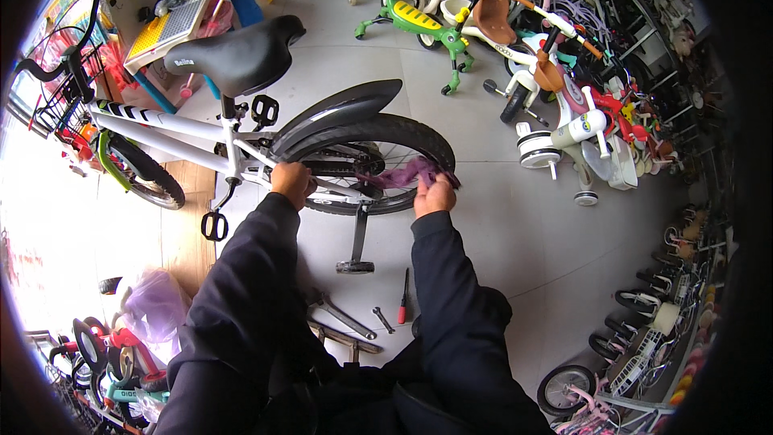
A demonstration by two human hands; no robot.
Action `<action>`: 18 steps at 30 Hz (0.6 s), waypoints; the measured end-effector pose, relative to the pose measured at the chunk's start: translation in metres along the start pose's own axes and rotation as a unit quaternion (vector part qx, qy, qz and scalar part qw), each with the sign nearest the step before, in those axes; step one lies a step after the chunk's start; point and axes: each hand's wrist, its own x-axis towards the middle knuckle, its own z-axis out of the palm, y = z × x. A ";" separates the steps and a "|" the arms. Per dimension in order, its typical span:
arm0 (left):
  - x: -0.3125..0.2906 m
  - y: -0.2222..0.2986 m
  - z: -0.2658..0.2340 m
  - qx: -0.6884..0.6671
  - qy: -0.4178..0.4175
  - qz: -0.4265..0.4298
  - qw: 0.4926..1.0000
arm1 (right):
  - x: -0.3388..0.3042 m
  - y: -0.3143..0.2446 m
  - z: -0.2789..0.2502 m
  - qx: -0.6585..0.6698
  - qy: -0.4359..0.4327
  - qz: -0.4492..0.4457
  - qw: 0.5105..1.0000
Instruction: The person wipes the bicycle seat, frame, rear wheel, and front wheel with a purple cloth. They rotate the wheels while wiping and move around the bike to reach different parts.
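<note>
Head cam: 1 white bike [233,149], 1 rear wheel [433,141], 1 black seat [233,56] w/ pale lettering, 2 pedals [214,225]. L hand [291,184] at bike, by rear wheel; can't tell if grip's closed on it. R hand [436,196] grip pinching 1 purple rag [403,176], across rear wheel. Nearby: 1 big wrench [349,320], 1 red-handled screwdriver [403,310], 1 small wrench [382,320].

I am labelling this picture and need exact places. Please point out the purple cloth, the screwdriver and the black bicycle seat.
Purple cloth [407,175]: head view, its bunched middle.
Screwdriver [403,311]: head view, its red handle.
Black bicycle seat [235,56]: head view, its cover.
</note>
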 end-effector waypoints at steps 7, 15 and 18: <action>0.003 -0.020 0.022 0.101 -0.035 0.017 0.994 | 0.009 0.002 -0.009 0.013 0.011 0.002 1.000; 0.000 -0.010 0.010 0.062 -0.027 0.008 0.998 | -0.058 0.029 0.037 -0.063 -0.332 0.017 0.941; -0.005 0.006 -0.017 0.122 -0.020 0.048 0.991 | -0.054 0.032 0.038 -0.018 -0.282 -0.006 0.959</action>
